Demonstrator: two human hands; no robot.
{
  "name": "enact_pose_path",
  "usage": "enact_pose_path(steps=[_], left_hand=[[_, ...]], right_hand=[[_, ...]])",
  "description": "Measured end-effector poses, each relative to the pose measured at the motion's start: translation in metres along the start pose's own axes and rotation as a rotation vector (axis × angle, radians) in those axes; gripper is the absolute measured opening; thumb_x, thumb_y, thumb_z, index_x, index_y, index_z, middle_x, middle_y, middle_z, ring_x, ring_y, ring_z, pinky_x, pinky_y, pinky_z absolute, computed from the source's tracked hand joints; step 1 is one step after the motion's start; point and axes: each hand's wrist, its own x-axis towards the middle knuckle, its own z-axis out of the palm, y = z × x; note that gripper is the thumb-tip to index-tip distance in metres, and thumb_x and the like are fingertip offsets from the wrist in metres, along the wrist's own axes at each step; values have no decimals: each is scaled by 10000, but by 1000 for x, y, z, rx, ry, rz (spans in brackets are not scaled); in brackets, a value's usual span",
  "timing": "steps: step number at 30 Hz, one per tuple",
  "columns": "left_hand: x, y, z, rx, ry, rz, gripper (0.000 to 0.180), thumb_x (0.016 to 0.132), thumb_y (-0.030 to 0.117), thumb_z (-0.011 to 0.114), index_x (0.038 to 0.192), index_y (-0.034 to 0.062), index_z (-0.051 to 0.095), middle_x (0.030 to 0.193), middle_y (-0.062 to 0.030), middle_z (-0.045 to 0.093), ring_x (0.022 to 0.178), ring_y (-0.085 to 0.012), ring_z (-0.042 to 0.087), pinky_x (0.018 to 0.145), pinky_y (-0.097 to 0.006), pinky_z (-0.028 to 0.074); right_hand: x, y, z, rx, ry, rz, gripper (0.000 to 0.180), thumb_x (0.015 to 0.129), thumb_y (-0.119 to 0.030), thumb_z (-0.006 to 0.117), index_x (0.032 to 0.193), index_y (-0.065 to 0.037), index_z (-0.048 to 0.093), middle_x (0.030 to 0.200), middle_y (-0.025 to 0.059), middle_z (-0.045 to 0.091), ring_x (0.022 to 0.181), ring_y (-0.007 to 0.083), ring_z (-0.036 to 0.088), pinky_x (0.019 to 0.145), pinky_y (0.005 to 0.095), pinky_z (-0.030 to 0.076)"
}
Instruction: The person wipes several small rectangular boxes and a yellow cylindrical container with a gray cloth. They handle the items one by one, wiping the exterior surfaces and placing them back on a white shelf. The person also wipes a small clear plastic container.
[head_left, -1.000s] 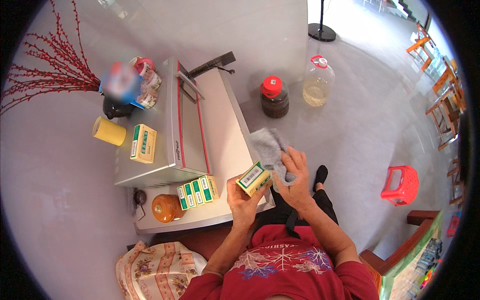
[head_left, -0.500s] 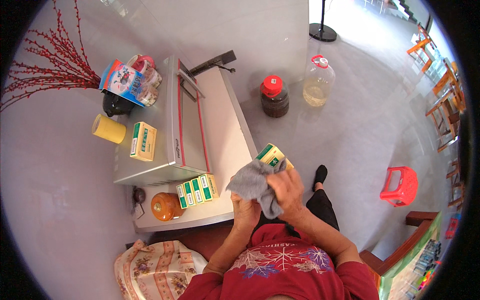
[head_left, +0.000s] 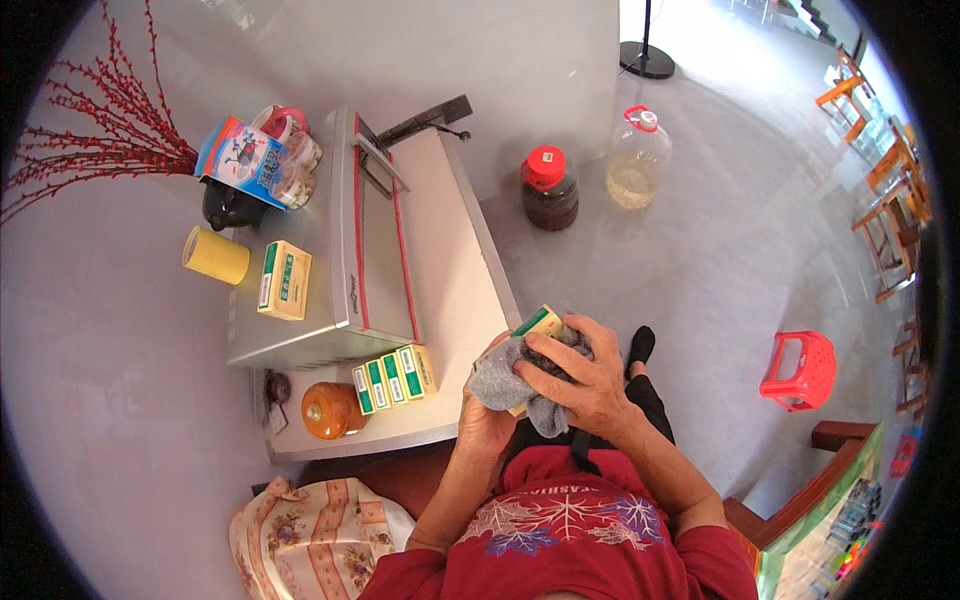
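Just in front of my chest, my left hand [head_left: 484,424] is closed around a small yellow-and-green box [head_left: 543,320], mostly covered. Pressed over that box is a crumpled grey cloth [head_left: 500,376], gripped under the bent fingers of my right hand [head_left: 598,388]. Only the box's far end and a bit of its near edge show past the cloth. To the left, several similar boxes [head_left: 396,380] stand in a row on the white counter [head_left: 452,240], beside an orange lidded jar [head_left: 331,410]. One more yellow-and-green box [head_left: 286,281] rests on a silver cabinet [head_left: 300,342].
The cabinet also carries a yellow cylinder [head_left: 216,256], a blue-and-white pouch [head_left: 243,162] and a dark pot [head_left: 233,204]. On the floor stand a red-lidded jar [head_left: 550,190], a clear jug [head_left: 638,165] and a red stool [head_left: 800,370]. A flowered cloth [head_left: 310,540] lies nearby.
My right hand and the cloth have shifted over the box, covering more of it. The box has tilted and come slightly nearer my body, and the right fingers are now spread across the cloth.
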Motion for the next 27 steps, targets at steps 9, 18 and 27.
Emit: enact_pose_path(steps=[9, 18, 27], left_hand=[[0, -4, 19, -124, -58, -65, 521, 907, 403, 398, 1318, 90, 333, 1275, -101, 449, 1170, -238, 456, 978, -380, 409], [1, -3, 8, -219, 0, -89, 530, 912, 370, 409, 1353, 89, 323, 1292, -125, 441, 1183, -262, 446, 1001, -400, 380], [-1, 2, 21, -180, -101, -181, 597, 800, 342, 518, 1321, 95, 362, 1246, -88, 478, 1113, -254, 490, 883, -420, 432]], right_hand=[[-1, -2, 5, -120, 15, 239, 432, 618, -254, 649, 1035, -146, 621, 938, 75, 504, 824, 252, 498, 660, 375, 391], [-19, -25, 6, -7, -179, -5, 411, 615, -218, 664, 1024, -209, 635, 913, 48, 494, 816, 228, 507, 652, 354, 389], [-1, 13, 4, -3, -12, 494, 499, 631, -62, 638, 1125, -68, 565, 930, 160, 494, 843, 323, 502, 702, 380, 428]])
